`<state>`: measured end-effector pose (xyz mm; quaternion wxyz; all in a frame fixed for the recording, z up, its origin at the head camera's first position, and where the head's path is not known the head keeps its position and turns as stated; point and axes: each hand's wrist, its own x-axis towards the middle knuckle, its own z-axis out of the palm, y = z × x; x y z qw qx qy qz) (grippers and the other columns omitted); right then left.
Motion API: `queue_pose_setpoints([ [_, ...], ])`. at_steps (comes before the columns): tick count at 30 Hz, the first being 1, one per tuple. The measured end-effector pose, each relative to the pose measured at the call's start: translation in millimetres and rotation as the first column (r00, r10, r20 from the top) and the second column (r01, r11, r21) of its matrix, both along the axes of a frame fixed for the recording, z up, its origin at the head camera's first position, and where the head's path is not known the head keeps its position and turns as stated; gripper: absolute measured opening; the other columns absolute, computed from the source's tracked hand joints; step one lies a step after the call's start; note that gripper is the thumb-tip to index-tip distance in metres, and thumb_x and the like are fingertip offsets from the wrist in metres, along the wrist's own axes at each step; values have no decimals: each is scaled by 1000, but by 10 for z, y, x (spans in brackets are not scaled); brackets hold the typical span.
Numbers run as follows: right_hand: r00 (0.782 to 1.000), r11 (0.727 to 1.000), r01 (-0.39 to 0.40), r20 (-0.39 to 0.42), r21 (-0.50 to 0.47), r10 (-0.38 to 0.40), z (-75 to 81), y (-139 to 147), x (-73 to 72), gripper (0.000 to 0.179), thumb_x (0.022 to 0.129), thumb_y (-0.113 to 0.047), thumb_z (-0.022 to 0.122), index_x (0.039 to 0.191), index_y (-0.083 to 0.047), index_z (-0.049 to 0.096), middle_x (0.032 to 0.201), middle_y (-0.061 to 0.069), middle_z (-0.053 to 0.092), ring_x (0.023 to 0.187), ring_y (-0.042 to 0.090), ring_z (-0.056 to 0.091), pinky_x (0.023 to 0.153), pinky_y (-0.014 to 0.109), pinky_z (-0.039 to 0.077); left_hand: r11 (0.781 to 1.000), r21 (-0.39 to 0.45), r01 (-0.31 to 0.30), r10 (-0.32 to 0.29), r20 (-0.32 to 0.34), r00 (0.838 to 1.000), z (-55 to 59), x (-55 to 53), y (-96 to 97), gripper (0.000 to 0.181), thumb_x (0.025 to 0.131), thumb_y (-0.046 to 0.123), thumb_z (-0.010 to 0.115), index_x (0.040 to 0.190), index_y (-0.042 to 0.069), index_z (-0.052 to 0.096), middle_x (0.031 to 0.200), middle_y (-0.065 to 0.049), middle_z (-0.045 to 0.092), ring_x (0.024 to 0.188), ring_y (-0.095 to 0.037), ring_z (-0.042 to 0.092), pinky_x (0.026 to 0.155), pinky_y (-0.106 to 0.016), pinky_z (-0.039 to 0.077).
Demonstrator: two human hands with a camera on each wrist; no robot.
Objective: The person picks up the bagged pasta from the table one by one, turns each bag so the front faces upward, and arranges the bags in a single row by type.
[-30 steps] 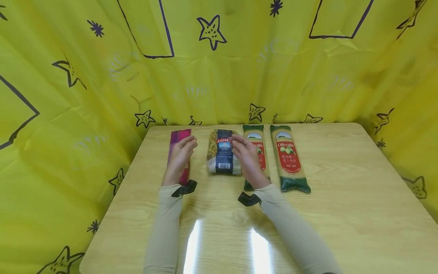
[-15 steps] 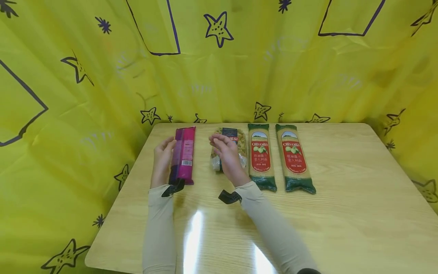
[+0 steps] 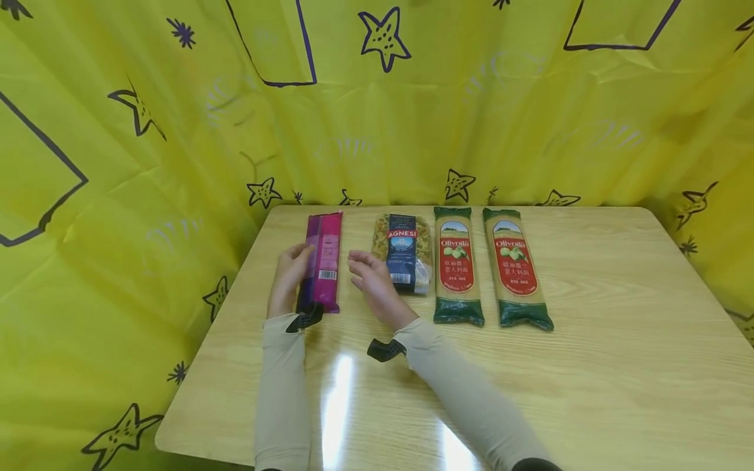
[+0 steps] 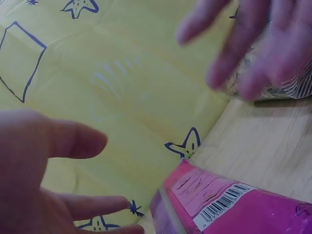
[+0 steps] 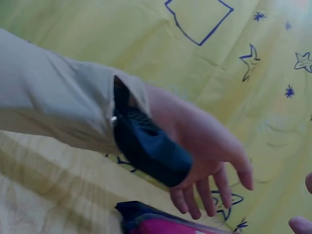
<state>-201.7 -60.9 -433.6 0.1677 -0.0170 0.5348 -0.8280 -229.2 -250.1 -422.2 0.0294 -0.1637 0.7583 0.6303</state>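
Note:
A pink and purple packet point(image 3: 328, 255) with a barcode lies lengthwise on the table. My left hand point(image 3: 287, 278) is at its left side, fingers extended; in the left wrist view the thumb and fingers point(image 4: 78, 141) are spread, with the packet point(image 4: 243, 209) beyond them. To the packet's right hovers my right hand point(image 3: 377, 288), its fingers loosely bent and nothing in them. Behind that hand lies a clear bag of pasta point(image 3: 402, 252) with a dark blue AGNESI label. In the right wrist view the right hand point(image 5: 200, 131) hangs above the packet's end point(image 5: 170, 226).
Two Olivoila spaghetti packs, one upright in line point(image 3: 456, 261) and one slightly slanted point(image 3: 514, 261), lie right of the pasta bag. The wooden table point(image 3: 618, 366) meets a yellow curtain point(image 3: 412, 131) with drawn stars at its back edge.
Both hands have moved left from around the pasta bag to either side of the pink packet. The right hand has lowered in front of the bag. The view has shifted slightly.

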Motion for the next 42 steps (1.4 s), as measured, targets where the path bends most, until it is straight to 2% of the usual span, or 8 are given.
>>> queue_pose_setpoints([
  [10,992,996,-87,92,-9,87,-251,-134,35,55,106,-13,48,155,4,31,167,23,25,157,45,16,129,63,14,991,-75,110,-100,130,987,-123,32,-16,67,107,38,48,158,-4,33,141,-24,55,118,-27,57,108,-44,50],
  [15,982,991,-110,146,-72,120,-312,-166,44,60,105,-16,48,159,-2,25,170,21,19,159,45,6,129,65,7,985,-126,118,-101,130,986,-146,30,-32,64,107,39,49,153,-6,41,134,-23,58,111,-25,59,102,-41,53],
  [19,975,984,-117,171,-132,139,-314,-186,59,64,105,-18,47,161,-4,20,172,21,11,160,45,3,129,67,8,984,-139,114,-97,127,987,-148,33,-37,64,107,39,49,152,-5,42,134,-22,59,111,-25,59,102,-42,53],
  [24,968,974,-123,194,-192,161,-283,-185,79,66,106,-20,46,162,-4,14,171,20,15,158,45,17,128,61,22,978,-161,136,-120,107,987,-143,42,-20,60,106,37,49,146,-8,48,121,-19,62,101,-22,60,90,-34,54],
  [27,966,975,-127,199,-181,163,-275,-171,82,67,106,-21,47,162,-3,14,172,20,16,156,44,26,127,58,28,966,-198,163,-147,94,985,-132,48,-8,57,106,37,50,140,-9,54,113,-15,62,96,-20,59,83,-30,52],
  [34,966,984,-140,204,-106,160,-294,-151,77,70,105,-26,51,160,-1,17,171,25,18,152,47,34,123,55,36,932,-270,242,-213,132,968,-74,92,-39,59,106,40,50,137,-10,55,113,-16,63,99,-22,59,87,-32,52],
  [38,964,982,-172,192,-83,185,-289,-146,73,61,105,-30,48,156,-1,28,165,27,33,141,39,49,108,40,50,921,-277,275,-236,164,958,-43,105,-54,61,106,41,49,139,-10,53,114,-16,63,101,-22,60,89,-33,53],
  [42,957,977,-200,197,-73,211,-278,-153,67,52,104,-32,47,148,-5,41,148,21,55,114,21,57,89,26,47,928,-227,295,-257,183,949,-19,108,-54,65,107,42,48,144,-10,48,122,-19,61,108,-25,60,97,-40,54],
])
